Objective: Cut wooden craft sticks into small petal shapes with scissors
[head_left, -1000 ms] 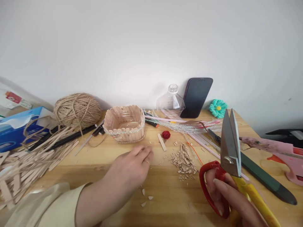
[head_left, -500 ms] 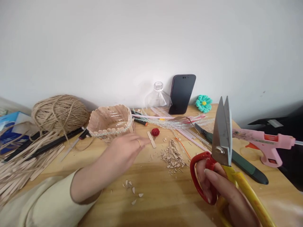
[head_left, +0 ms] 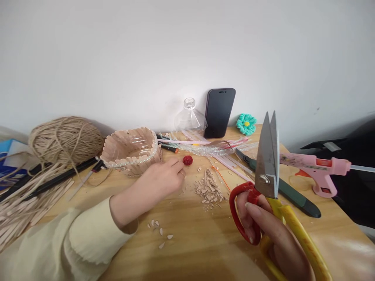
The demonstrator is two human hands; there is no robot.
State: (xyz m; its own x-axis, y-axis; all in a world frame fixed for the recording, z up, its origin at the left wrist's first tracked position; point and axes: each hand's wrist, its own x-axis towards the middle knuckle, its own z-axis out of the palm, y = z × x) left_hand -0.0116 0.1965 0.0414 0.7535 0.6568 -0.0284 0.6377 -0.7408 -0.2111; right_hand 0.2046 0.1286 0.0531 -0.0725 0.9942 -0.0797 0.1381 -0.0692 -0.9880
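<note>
Since the earlier frame, the left hand (head_left: 161,177) has gone forward a little, and its fingertips now cover the place where a short flat stick was lying. The stick is hidden now. I judge from this that the work has come to this spot. The fingers are bent and close together, pointing down; whether they grip the stick or only touch the table, I cannot tell. The right hand (head_left: 284,242) keeps its closed grip around the handles of the scissors (head_left: 265,164), and the tips point upward.

From the largest thing: the wooden table (head_left: 202,242) carries everything. At its left side is the ball of twine (head_left: 66,138), and next to it the basket (head_left: 134,168) with a wall of wooden sticks, just behind the left hand. The scissors come after in size; their blades are slightly apart, with nothing between them. Further to the right lies the pink glue gun (head_left: 325,169). The phone (head_left: 220,113) leans against the wall, and the teal flower (head_left: 246,123) is near it. In front is the pile of wood chips (head_left: 208,189), between the two hands. The red rose (head_left: 187,160) is just beside the left fingertips. Smallest are the half-moon pieces (head_left: 161,231), nearer to the person.
</note>
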